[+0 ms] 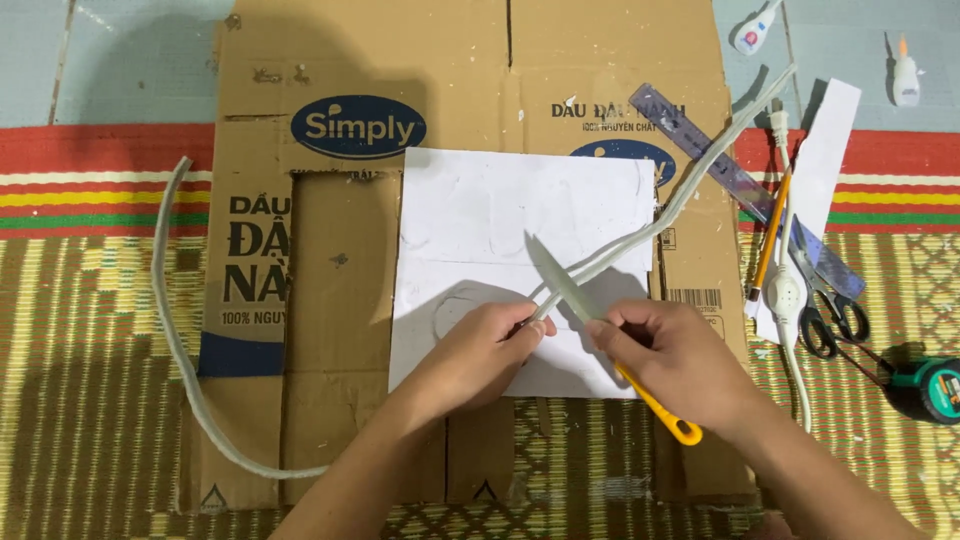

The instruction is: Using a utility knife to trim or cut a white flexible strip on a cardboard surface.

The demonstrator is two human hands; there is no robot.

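We see a flattened brown cardboard sheet (330,300) lying on a striped woven floor mat (80,330). On the cardboard, right of its middle, lies a white rectangular paper sheet (480,220). Our left hand (480,355) and right hand (680,360) rest over the paper's near edge, side by side. A long grey fuzzy wire (690,190) runs from the left hand up and away to the right, across the paper. The yellow-handled utility knife (640,385) in the right hand crosses it. Another grey fuzzy wire (170,330) curves along the cardboard's left edge. Right of the cardboard lie a clear plastic ruler (720,165), black-handled scissors (830,310) and a white paper strip (825,160); two small white glue bottles (905,75) lie behind them.
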